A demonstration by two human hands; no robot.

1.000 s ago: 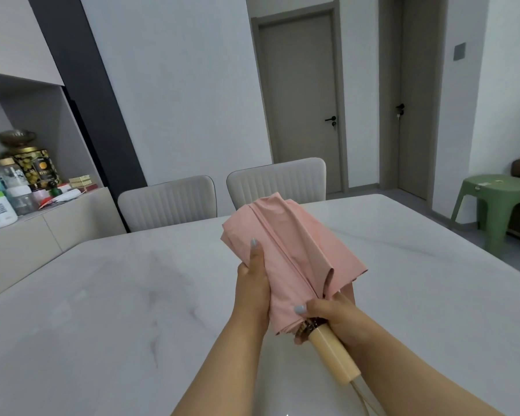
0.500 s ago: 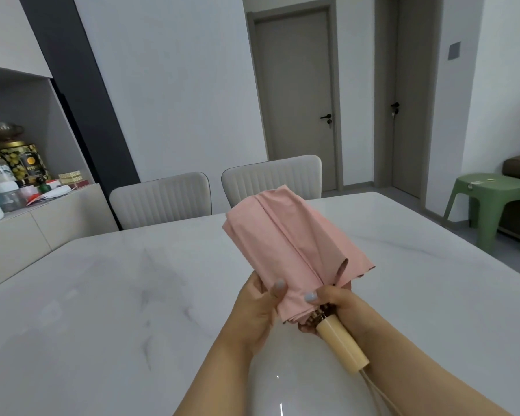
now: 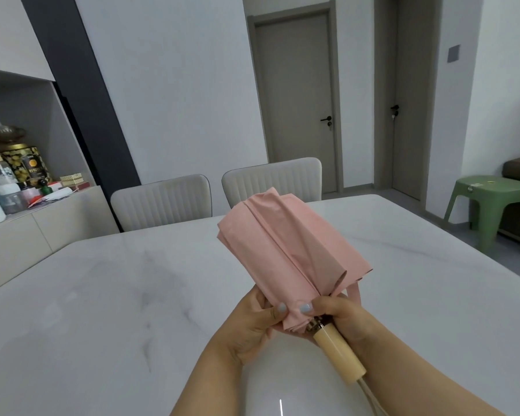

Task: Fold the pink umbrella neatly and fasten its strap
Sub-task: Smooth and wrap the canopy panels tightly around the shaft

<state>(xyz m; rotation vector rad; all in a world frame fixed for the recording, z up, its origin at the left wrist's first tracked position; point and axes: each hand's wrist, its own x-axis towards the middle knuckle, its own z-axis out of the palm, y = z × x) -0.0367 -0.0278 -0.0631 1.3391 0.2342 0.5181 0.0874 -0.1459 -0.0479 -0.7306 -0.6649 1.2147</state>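
Left hand (image 3: 252, 322), slid down from canopy's 9 o'clock flank, now joins right hand (image 3: 339, 313) pinching umbrella (image 3: 285, 250) hem; strap (image 3: 355, 291) apparently loose at 4 o'clock.

Collapsed pink umbrella (image 3: 285, 250), canopy loosely pleated, tilts up-left above the table, strap (image 3: 355, 291) dangling unfastened

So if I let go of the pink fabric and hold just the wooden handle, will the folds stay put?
Probably not. The umbrella fabric looks thin and floppy, already flaring at its lower edge. The strap hangs loose, so nothing binds the pleats. The handle looks rigid and smooth.
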